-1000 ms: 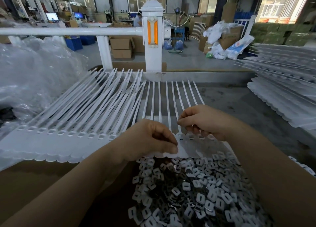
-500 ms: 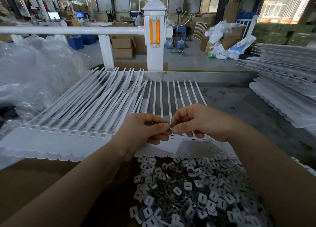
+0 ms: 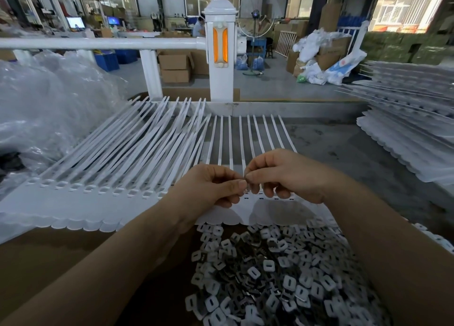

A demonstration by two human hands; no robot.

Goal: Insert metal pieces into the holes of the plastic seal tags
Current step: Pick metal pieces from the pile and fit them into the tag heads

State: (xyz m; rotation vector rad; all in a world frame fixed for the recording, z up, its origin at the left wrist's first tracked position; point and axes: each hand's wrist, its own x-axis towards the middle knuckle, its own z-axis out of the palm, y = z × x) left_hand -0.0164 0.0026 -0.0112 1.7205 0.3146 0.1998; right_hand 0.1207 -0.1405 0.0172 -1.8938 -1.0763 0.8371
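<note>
The head view looks down on a worktop (image 3: 344, 158) where a white sheet of plastic seal tags (image 3: 270, 210) lies near the front edge, its long straps (image 3: 248, 141) running toward the back edge. The left hand (image 3: 208, 188) and right hand (image 3: 287, 175) meet just above the row of slots in this sheet, fingertips touching. Both hands have fingers curled in a pinch at the meeting point; something small and metallic seems to sit between them, too small to tell clearly. A heap of metal pieces (image 3: 275, 276) fills a cardboard box (image 3: 49, 259) at the front edge, under the forearms. More tag sheets (image 3: 98, 178) overlap toward the left edge, beside a clear plastic bag (image 3: 49, 109). A stack of tag sheets (image 3: 412, 129) sits at the right edge.
</note>
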